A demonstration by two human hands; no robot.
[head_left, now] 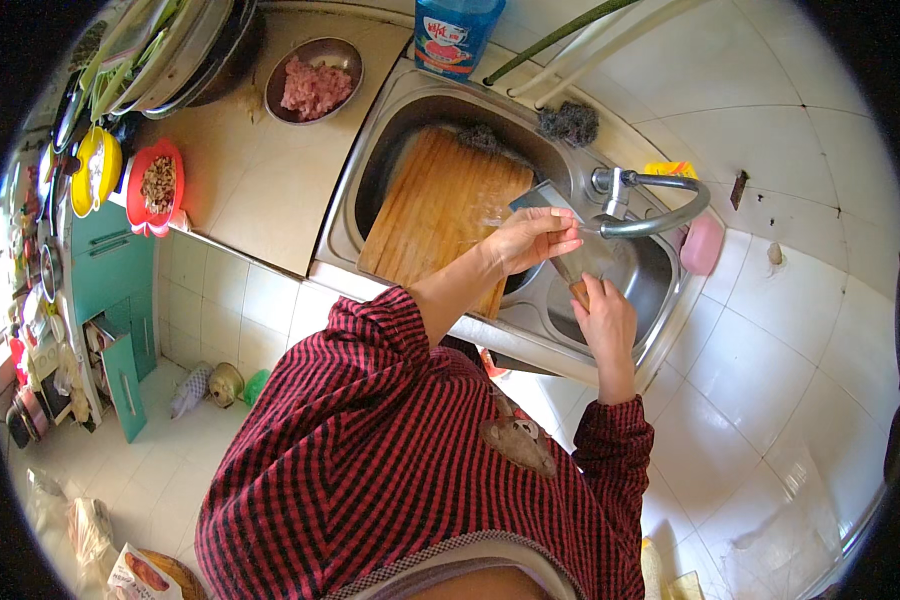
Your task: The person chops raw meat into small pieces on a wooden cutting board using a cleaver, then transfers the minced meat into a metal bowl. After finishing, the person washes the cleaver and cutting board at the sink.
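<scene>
My right hand (607, 322) grips the wooden handle (579, 294) of a broad-bladed kitchen knife, over the right basin of a steel double sink. The knife's blade (540, 198) slants up and left, passing behind my left hand (536, 238). That hand is half curled at the spout of the chrome tap (652, 219), its fingertips apart with nothing visible between them. Whether it touches the blade is hidden. A wet wooden cutting board (442, 210) leans across the left basin (390, 142), beneath my left forearm.
A metal bowl of minced meat (315, 86) and a red dish of chopped food (157, 186) stand on the left counter. A blue detergent bottle (457, 37) and a steel-wool scourer (570, 124) are behind the sink. Pink soap (701, 244) sits by the tiled wall.
</scene>
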